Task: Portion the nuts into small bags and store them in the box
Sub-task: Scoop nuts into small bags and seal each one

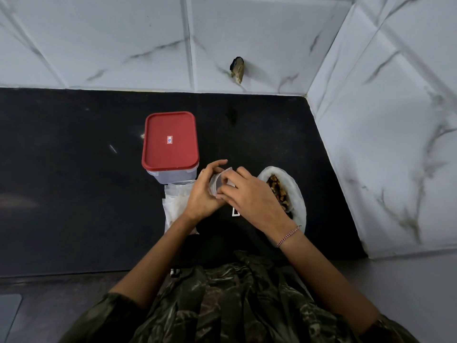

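Both hands, left hand (201,194) and right hand (249,198), pinch one small clear bag (214,184) open above the worktop (74,169); nuts (278,191) wait at right; red-lidded box (170,144) is closed. Next: scoop nuts in.

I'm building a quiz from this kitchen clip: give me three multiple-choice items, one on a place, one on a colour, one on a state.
1. Where does the white bag of brown nuts lie on the black countertop?
A. by the right hand
B. on the box
C. left of the box

2. What colour is the lid of the clear plastic box?
A. blue
B. red
C. green

3. What state is that box in?
A. open
B. tipped over
C. closed

Answers: 1 A, the nut bag lies just right of that hand. 2 B, the flat lid is plainly red. 3 C, the lid sits on the upright box while both hands, with the left hand, work a small clear bag.
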`<action>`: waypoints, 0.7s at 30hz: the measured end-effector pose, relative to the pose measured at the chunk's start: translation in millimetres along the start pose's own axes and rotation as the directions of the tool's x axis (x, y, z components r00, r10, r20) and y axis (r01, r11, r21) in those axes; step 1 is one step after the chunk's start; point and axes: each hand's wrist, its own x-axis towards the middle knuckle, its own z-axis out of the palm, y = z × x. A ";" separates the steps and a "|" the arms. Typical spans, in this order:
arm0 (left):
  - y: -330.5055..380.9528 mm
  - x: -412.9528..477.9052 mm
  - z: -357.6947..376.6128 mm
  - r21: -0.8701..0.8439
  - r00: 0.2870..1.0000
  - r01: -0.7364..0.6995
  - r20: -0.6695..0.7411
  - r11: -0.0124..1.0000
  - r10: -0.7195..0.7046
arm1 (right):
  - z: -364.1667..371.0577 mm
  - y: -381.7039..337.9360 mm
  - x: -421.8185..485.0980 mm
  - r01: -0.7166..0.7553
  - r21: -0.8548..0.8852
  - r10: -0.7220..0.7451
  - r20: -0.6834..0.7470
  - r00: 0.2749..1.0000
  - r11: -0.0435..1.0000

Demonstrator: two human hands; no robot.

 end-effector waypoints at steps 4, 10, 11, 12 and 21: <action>7.7 4.0 2.9 -0.050 0.994 -0.024 -0.108 0.998 0.018 | -1.7 8.4 -1.9 0.013 0.078 -0.010 -0.043 0.999 0.997; 12.2 4.4 6.4 -0.027 0.993 -0.058 -0.101 0.998 0.055 | -2.5 20.9 5.3 0.113 0.102 -0.122 0.084 0.989 0.988; 12.4 4.5 6.7 -0.033 0.993 -0.063 -0.101 0.997 0.059 | -2.5 21.3 6.4 0.126 0.105 -0.135 0.093 0.986 0.987; 12.2 4.5 6.6 -0.039 0.993 -0.064 -0.101 0.997 0.060 | -2.9 21.7 7.7 0.131 0.104 -0.142 0.100 0.985 0.986; 19.4 0.2 4.5 -0.132 0.997 -0.037 -0.077 0.991 0.027 | -12.4 20.4 11.2 0.160 0.035 -0.161 0.017 0.987 0.986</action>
